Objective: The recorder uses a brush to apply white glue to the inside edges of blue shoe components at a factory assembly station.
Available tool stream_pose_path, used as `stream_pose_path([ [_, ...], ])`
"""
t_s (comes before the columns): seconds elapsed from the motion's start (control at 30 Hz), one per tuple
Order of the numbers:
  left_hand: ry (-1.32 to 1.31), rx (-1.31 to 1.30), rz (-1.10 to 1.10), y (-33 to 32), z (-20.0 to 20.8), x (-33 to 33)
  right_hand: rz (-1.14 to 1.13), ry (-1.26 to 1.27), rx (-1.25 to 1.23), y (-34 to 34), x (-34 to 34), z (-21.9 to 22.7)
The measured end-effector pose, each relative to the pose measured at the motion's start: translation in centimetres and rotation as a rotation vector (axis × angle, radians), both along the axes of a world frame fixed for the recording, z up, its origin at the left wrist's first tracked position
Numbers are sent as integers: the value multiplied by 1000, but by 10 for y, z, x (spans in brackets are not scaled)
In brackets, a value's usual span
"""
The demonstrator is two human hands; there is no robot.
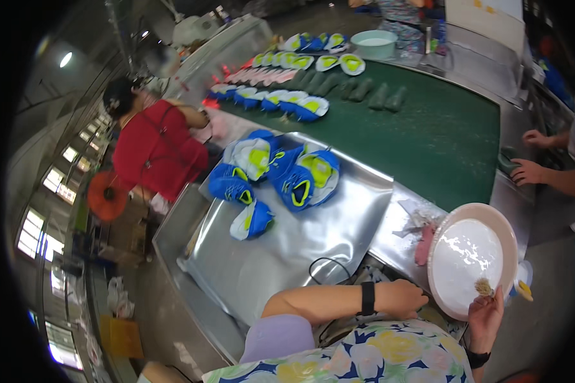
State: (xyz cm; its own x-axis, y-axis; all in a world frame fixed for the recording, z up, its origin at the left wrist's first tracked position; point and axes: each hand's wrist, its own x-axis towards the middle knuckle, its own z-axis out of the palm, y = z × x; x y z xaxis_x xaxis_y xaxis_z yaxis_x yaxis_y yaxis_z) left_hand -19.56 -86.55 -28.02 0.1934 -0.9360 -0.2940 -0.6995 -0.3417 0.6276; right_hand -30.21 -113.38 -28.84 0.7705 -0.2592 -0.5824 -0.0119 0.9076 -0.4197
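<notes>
My right hand [485,317] grips a small brush [483,287] with pale bristles at the near edge of a round basin [436,274], which holds white liquid. My left hand [399,299] is bent across in front of my body, left of the basin. Its fingers are curled closed, and anything inside them is hidden. Ahead and to the left, several blue shoe uppers [298,185] with white and lime-green parts lie on a shiny metal tray table [294,233].
A green conveyor belt [441,127] carries rows of shoe uppers and dark shoe lasts [358,90]. Pink cloth [423,246] lies beside the basin. A person in red [160,150] works at left; another person's hands [530,169] are at right. A pale green basin [374,43] stands at the back.
</notes>
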Motion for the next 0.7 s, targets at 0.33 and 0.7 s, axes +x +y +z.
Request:
stream_pose_path([
  [0.33,21,-203,101,14,40,-4,49,16,-57,11,10,17],
  [0.7,276,-892,1140,201,142,43,43,-48,-53,9,9,8],
])
